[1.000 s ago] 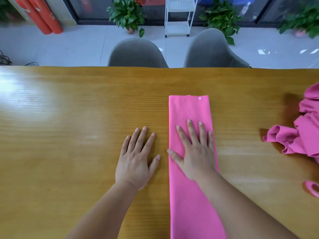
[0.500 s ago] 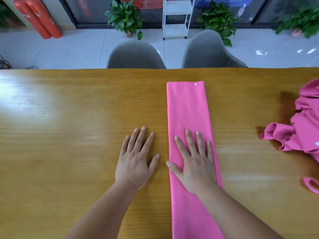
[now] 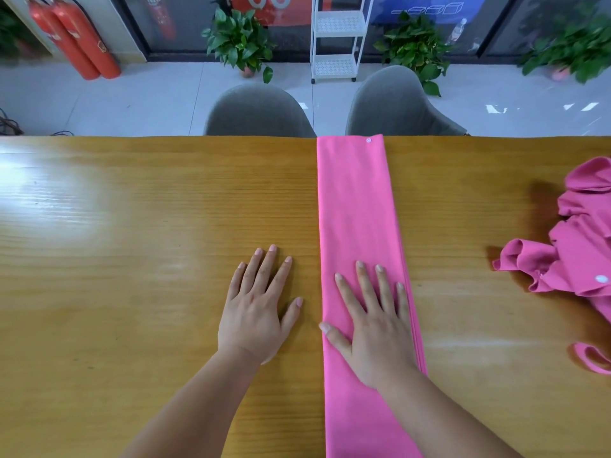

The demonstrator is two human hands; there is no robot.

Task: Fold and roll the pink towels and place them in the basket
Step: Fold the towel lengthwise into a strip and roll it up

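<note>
A pink towel [image 3: 358, 206], folded into a long narrow strip, lies on the wooden table [image 3: 132, 226] and runs from the far edge towards me. A small white snap sits at its far end. My right hand [image 3: 373, 325] rests flat on the strip with fingers spread, pressing it down. My left hand [image 3: 258, 309] lies flat on the bare table just left of the strip, holding nothing. A heap of crumpled pink towels [image 3: 575, 246] sits at the right edge. No basket is in view.
Two grey chairs [image 3: 258, 110] stand behind the table's far edge. Beyond them are potted plants [image 3: 241, 41], a white shelf cart [image 3: 337, 38] and red fire extinguishers [image 3: 72, 41] on the floor. A pink loop [image 3: 591, 358] lies near the right edge.
The folded strip has slid away from me under my right hand; its far end now reaches the table's far edge. My left hand has stayed in place.
</note>
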